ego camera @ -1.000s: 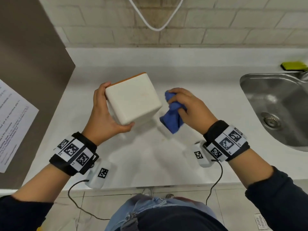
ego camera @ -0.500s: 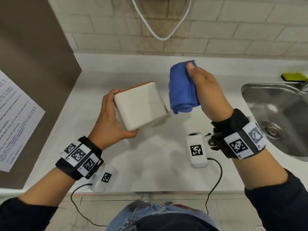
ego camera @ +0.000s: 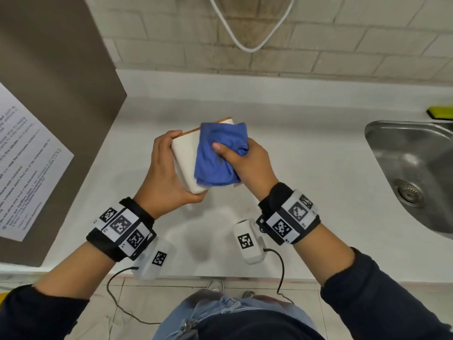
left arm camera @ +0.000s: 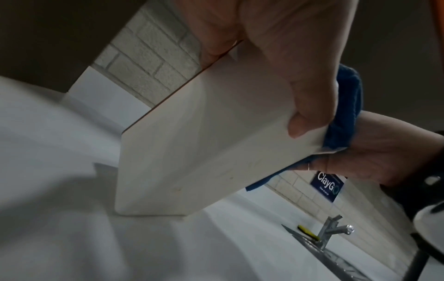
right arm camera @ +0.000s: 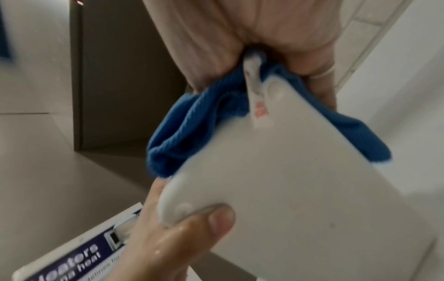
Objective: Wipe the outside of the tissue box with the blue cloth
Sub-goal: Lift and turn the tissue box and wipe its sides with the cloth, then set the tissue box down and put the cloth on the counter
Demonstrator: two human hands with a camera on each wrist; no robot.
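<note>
Pressing the blue cloth point(ego camera: 217, 155) against the upward-facing side of the tissue box point(ego camera: 185, 158), I am gripping the bunched fabric with my right hand point(ego camera: 247, 163), thumb on top. My left hand point(ego camera: 164, 180) is clamping the box from its left side, thumb under the near corner, holding it tilted in the air above the counter point(ego camera: 306, 155). Half a second ago the cloth was raised clear of the box; it is now making contact, so the wiping stroke is probably beginning on this face. Farther out, a sheet point(right arm camera: 79, 252) is showing the partial words "heaters" and "heat". Beyond, near the faucet point(left arm camera: 332, 232), a blue wall sign point(left arm camera: 328, 186) is reading "ClayGO".
</note>
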